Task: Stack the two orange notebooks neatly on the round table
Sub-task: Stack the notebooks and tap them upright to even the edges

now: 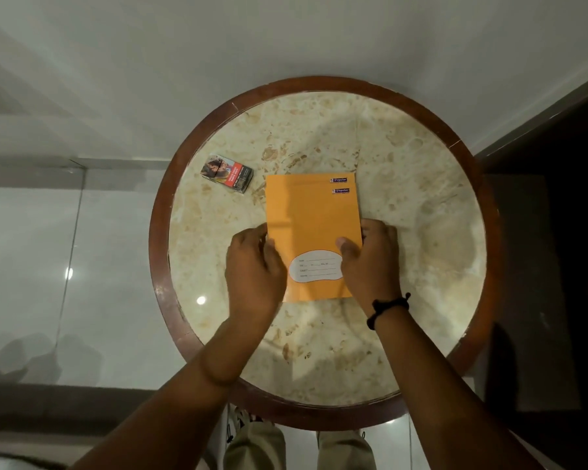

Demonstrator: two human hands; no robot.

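Head view: two stacked orange notebooks [311,228], one small box [227,173].

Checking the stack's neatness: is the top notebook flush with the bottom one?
Not flush: bottom notebook shows its far edge beyond the top notebook.

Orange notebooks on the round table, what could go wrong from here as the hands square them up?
1. The top notebook sits short of the lower notebook, whose far edge shows; letting go now leaves the stack uneven.
2. A hard forward push by the left hand or right hand may overshoot.
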